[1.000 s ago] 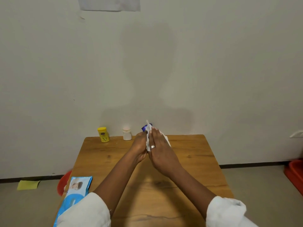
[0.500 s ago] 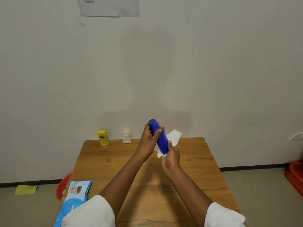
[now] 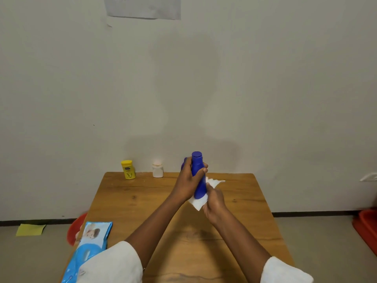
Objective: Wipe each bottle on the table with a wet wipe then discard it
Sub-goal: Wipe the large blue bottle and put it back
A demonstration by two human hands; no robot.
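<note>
My left hand (image 3: 188,180) grips a tall blue bottle (image 3: 198,172) around its upper body and holds it nearly upright above the wooden table (image 3: 142,201). My right hand (image 3: 214,203) presses a white wet wipe (image 3: 199,203) against the bottle's lower end. A second blue object (image 3: 184,162) peeks out behind my left hand. At the table's back edge stand a small yellow bottle (image 3: 128,169) and a small white bottle (image 3: 157,170).
A blue wet wipe pack (image 3: 89,246) lies at the table's front left edge. A red bin (image 3: 76,227) sits on the floor left of the table, and a red tub (image 3: 367,225) at the far right. A yellow cloth (image 3: 30,229) lies on the floor.
The blue bottle has come out from between my palms and stands more upright. My right hand has slid with the wipe down to the bottle's base.
</note>
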